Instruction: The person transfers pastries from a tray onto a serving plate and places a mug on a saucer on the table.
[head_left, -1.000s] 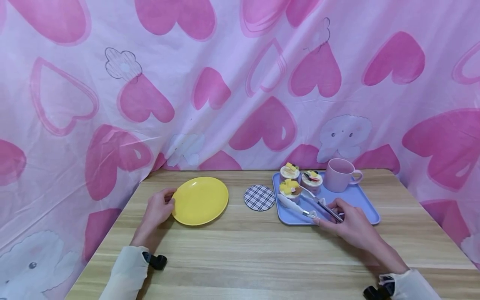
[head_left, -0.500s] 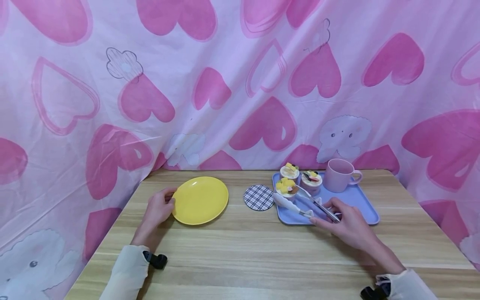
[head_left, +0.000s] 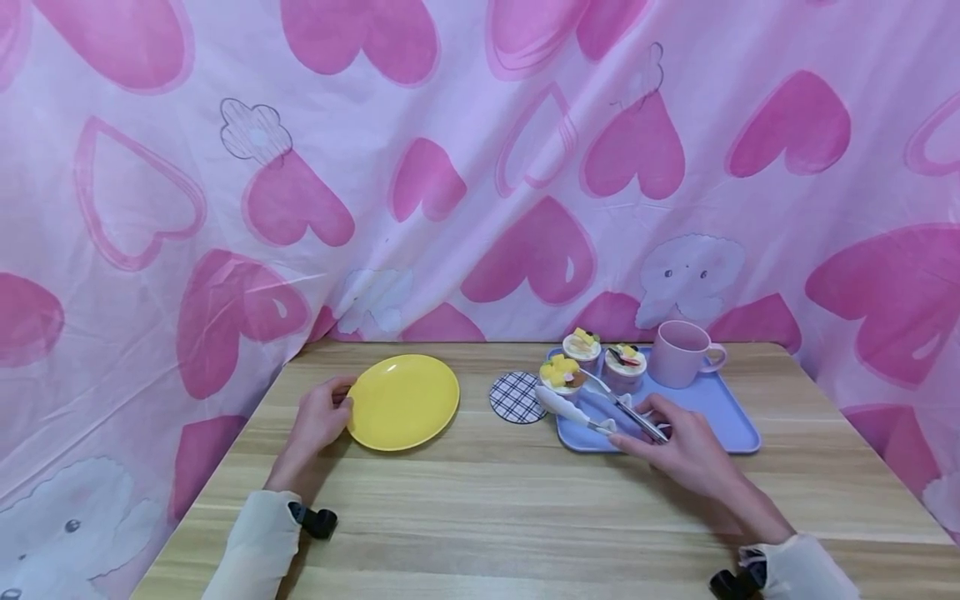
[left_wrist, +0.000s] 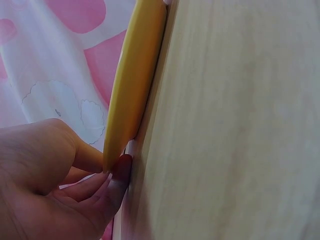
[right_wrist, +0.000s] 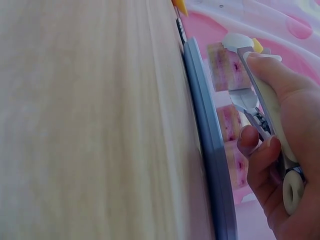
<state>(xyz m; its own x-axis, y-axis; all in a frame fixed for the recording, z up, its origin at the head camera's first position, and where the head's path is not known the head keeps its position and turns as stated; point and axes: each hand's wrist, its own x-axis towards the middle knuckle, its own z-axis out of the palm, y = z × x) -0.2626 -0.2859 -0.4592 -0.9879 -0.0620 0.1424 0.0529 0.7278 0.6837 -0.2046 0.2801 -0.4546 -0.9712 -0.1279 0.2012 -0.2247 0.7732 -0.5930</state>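
Observation:
My left hand (head_left: pixel 320 421) pinches the left edge of a round yellow plate (head_left: pixel 405 403); in the left wrist view its fingertips meet right at the plate's rim (left_wrist: pixel 131 95). My right hand (head_left: pixel 688 450) grips serving tongs (head_left: pixel 636 417) with white ends. Between those ends is a small dessert cup (head_left: pixel 559 377) topped with yellow fruit pieces. In the right wrist view the dessert cup (right_wrist: pixel 225 67), with pink and cream layers, stands higher than the other cups, raised from the blue tray (right_wrist: pixel 206 120). From the head it overlaps the tray's left edge.
Two more dessert cups, one behind (head_left: pixel 581 344) and one to the right (head_left: pixel 626 365), stand on the blue tray beside a pink mug (head_left: pixel 677 357). A checked coaster (head_left: pixel 514 398) lies between plate and tray. A heart-patterned pink cloth (head_left: pixel 420 183) hangs behind the wooden table (head_left: pixel 465 517).
My right hand has moved left with the tongs, bringing the fruit-topped dessert cup up and left toward the coaster. My left hand and the yellow plate have stayed in place.

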